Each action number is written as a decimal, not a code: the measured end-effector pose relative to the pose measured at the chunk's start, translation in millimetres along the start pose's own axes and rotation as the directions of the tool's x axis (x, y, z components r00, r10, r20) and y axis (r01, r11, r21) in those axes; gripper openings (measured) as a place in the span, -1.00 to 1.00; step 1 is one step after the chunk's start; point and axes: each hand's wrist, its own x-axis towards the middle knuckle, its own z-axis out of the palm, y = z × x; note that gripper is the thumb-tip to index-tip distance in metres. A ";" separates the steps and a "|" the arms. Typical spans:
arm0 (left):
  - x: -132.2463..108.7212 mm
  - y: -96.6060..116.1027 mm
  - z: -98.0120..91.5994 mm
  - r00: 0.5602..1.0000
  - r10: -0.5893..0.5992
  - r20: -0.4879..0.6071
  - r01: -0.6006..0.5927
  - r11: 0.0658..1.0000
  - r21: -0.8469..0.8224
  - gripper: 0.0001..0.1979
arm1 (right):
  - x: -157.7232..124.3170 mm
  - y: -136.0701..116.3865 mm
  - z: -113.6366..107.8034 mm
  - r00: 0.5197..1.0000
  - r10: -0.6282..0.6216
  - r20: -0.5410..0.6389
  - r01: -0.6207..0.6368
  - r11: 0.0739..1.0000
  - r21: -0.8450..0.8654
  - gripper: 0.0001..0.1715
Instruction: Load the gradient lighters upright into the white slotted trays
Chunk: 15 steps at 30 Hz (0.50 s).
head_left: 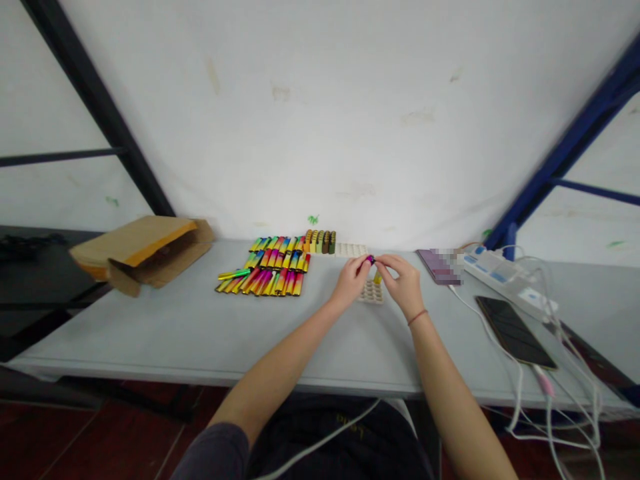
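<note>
My left hand (350, 281) and my right hand (403, 280) meet over the middle of the grey table (200, 333). Both pinch one small rainbow-coloured lighter (370, 259) held between their fingertips. Just below the hands lies a small pale tray (373, 292) with a yellow piece standing in it. To the left, several rainbow lighters (273, 270) lie in rows on the table. Behind them a row of lighters stands upright (320, 241) beside another pale tray (351, 250).
An open brown cardboard box (143, 253) lies on its side at the far left. At the right are a purple booklet (440, 267), a white power strip (500, 270), a dark phone (515, 331) and white cables (520, 393). A white wall stands behind.
</note>
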 end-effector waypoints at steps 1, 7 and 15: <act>0.0 1.1 -1.3 1.000 0.013 0.014 -0.013 1.000 0.026 -0.72 | -1.0 1.1 1.7 1.000 0.026 -0.005 -0.026 0.999 0.024 -0.70; -0.4 9.5 -6.2 0.997 0.064 0.030 -0.067 0.990 0.126 -0.72 | -6.8 3.3 12.9 0.971 0.233 -0.048 -0.223 0.961 0.164 -0.60; -1.0 11.3 -6.1 0.993 0.115 0.029 -0.117 0.986 0.116 -0.72 | -5.8 -1.3 6.5 0.982 0.177 -0.073 -0.169 0.980 0.104 -0.67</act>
